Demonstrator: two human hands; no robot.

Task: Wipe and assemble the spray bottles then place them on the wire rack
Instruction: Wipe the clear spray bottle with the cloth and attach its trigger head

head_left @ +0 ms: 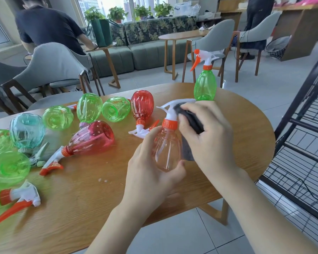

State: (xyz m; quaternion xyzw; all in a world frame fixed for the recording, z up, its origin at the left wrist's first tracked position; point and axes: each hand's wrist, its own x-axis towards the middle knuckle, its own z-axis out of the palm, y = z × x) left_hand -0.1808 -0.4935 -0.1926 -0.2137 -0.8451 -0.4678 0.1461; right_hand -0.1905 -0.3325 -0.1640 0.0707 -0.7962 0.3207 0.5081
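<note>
My left hand point(151, 167) grips a pale pink spray bottle point(167, 149) with an orange collar and a white trigger head, held upright over the wooden table point(92, 198). My right hand point(207, 136) presses a dark grey cloth point(192, 120) against the bottle's head and right side. One assembled green spray bottle point(205, 83) stands upright at the table's far edge. Several green, red and teal bottles lie on their sides across the table's left half, among them a red one point(92, 138) and a green one point(116, 109).
The black wire rack point(301, 143) stands on the floor to the right of the table. Grey chairs and another wooden table lie beyond. One person sits at the back left and another at the back right.
</note>
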